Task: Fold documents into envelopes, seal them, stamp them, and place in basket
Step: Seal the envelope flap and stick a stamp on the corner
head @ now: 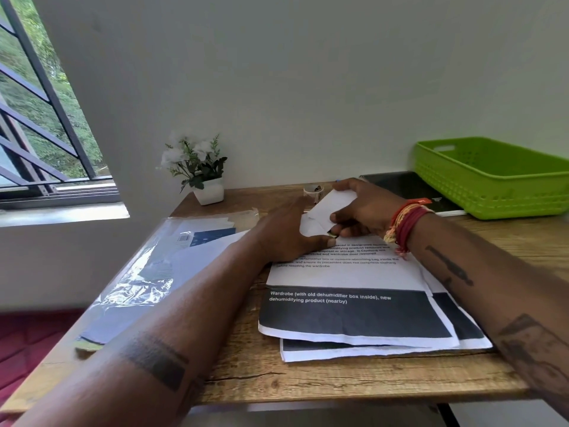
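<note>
White paper is the centre of the work: a small envelope [332,211] is held above the far end of a stack of printed documents [354,291] on a wooden counter [308,377]. The right hand [366,209] has it in its grip, fingers curled over the far top edge and thumb pinching the near lower corner, so the envelope's long axis tilts up and away to the right. The left hand [289,232] lies just left of that grip, palm down, thumb reaching to the envelope's near corner and to something small and greenish there, too small to identify; whether its fingers clasp anything cannot be told.

The right hand, already holding the envelope, is also the nearer to the green basket [492,180], which stands to the right of and beyond the grip, at the counter's far right corner, with a dark book or folder [409,189] lying between them. That path looks unobstructed. A roll of tape [313,190] stands just beyond the grip. Left of it lies a clear plastic sleeve of papers [160,266]; a potted plant [200,171] stands well off at the far left edge. Judging by this, sealing or stamping is in hand, and the basket holds nothing visible yet.
</note>
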Available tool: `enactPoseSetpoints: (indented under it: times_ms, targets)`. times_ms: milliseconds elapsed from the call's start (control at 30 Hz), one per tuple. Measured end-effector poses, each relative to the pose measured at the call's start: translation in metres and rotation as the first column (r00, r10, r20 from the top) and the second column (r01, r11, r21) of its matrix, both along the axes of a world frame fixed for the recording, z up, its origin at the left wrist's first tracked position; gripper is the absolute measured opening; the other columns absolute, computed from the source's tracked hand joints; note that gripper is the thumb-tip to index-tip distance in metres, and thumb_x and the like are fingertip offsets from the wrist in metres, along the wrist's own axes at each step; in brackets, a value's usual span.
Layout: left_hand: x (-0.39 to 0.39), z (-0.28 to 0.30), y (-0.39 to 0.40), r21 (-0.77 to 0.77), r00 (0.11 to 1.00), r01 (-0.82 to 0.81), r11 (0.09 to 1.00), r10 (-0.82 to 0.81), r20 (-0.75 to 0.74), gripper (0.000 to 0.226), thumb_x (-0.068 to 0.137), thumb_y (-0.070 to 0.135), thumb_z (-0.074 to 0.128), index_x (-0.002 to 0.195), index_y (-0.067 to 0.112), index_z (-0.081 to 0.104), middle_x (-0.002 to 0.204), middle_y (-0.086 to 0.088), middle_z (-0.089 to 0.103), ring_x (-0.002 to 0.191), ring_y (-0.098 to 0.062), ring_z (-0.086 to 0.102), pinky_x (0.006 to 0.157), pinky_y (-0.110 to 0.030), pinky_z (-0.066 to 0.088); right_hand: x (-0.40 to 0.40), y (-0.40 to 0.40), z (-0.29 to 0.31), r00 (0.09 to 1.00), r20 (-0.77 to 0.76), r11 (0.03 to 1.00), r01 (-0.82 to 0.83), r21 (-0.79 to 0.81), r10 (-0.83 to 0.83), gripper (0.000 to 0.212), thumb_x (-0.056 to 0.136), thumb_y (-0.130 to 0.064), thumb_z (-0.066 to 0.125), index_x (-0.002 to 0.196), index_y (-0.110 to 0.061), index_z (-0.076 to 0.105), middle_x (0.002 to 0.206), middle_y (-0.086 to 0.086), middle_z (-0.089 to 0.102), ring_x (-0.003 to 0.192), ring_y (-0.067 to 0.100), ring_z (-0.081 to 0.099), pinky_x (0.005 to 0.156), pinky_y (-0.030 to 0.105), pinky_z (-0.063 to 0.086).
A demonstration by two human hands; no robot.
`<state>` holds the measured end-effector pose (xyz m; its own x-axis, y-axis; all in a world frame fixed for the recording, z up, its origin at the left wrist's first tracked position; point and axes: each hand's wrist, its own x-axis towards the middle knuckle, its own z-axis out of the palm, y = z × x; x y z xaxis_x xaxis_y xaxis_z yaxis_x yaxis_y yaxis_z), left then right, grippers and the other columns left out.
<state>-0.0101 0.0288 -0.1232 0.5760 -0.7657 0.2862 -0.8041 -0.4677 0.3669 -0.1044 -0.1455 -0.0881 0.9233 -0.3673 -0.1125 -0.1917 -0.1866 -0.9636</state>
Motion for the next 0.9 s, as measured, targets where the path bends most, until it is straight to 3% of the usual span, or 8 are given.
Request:
enactPoseSetpoints:
  times_ms: [167,333,433,533,700,833,900]
  targets:
    - [0.0025,-0.0018,-0.0005,-0.009,1.0,0.001,1.0,-0.001,-0.002,0.104,0.064,0.082,0.066,0.15,0.034,0.031,0.152,0.007,0.045,0.132,-0.016,0.049,0.109,-0.042,0.042,0.0004,0.0012,0.0012,0.999,-0.038,0.996,0.012,0.083,-0.008,0.085,0.083,0.011,0.071,0.15,-0.025,0.032,0.095,0.031,0.072,0.082,0.036,0.073,0.056,0.034,0.06]
    - [0.0033,-0.0032,-0.0013,-0.053,1.0,0.001,0.999,-0.001,-0.003,0.1,0.065,0.078,0.069,0.148,0.034,0.034,0.147,0.007,0.049,0.129,-0.015,0.05,0.107,-0.039,0.043,-0.0021,0.002,0.0047,0.997,-0.071,0.997,0.012,0.083,-0.006,0.103,0.08,0.012,0.073,0.156,-0.031,0.018,0.085,0.024,0.075,0.072,0.03,0.074,0.052,0.032,0.061]
    - [0.0022,-0.0021,-0.0017,-0.065,0.999,-0.015,0.998,0.013,-0.032,0.099,0.063,0.078,0.069,0.145,0.035,0.036,0.143,0.007,0.052,0.127,-0.015,0.051,0.105,-0.042,0.045,-0.0036,0.0021,0.0081,0.996,-0.088,0.989,0.019,0.143,-0.007,0.063,0.088,0.003,0.07,0.144,-0.007,0.041,0.094,0.022,0.074,0.069,0.026,0.073,0.063,0.036,0.063]
    - [0.0014,-0.0003,-0.0013,-0.073,0.998,-0.033,0.997,0.03,-0.047,0.098,0.064,0.077,0.073,0.144,0.034,0.036,0.141,0.008,0.053,0.126,-0.015,0.051,0.104,-0.041,0.045,-0.0005,-0.0038,0.0075,0.99,-0.112,0.979,0.106,0.173,-0.088,0.034,0.095,-0.006,0.063,0.127,-0.003,0.051,0.098,0.021,0.074,0.074,0.029,0.075,0.065,0.039,0.064]
    - [0.0037,-0.0036,-0.001,-0.021,0.998,-0.037,0.999,0.036,-0.058,0.112,0.057,0.089,0.065,0.149,0.038,0.028,0.148,0.006,0.047,0.132,-0.016,0.047,0.109,-0.044,0.042,-0.0022,-0.0017,0.0043,0.996,-0.034,0.972,0.092,0.217,-0.087,0.046,0.087,0.015,0.063,0.122,-0.013,0.049,0.107,0.017,0.065,0.086,0.032,0.073,0.062,0.038,0.064]
    - [0.0048,-0.0051,-0.0036,-0.03,0.997,-0.073,0.997,0.072,-0.041,0.112,0.055,0.091,0.064,0.148,0.038,0.031,0.146,0.01,0.05,0.128,-0.015,0.051,0.105,-0.044,0.045,-0.0005,-0.0041,0.0044,0.996,-0.079,0.976,0.064,0.207,-0.048,0.052,0.082,0.013,0.071,0.126,-0.009,0.054,0.112,0.019,0.07,0.088,0.035,0.075,0.073,0.04,0.063]
    - [0.0054,-0.0053,-0.0029,-0.02,0.996,-0.078,0.997,0.077,-0.044,0.113,0.054,0.092,0.062,0.148,0.039,0.03,0.144,0.008,0.051,0.127,-0.016,0.051,0.105,-0.044,0.045,-0.0002,-0.0028,0.0043,0.994,-0.091,0.968,0.082,0.236,-0.062,0.043,0.085,0.009,0.069,0.124,-0.004,0.057,0.106,0.02,0.073,0.084,0.033,0.075,0.067,0.037,0.063]
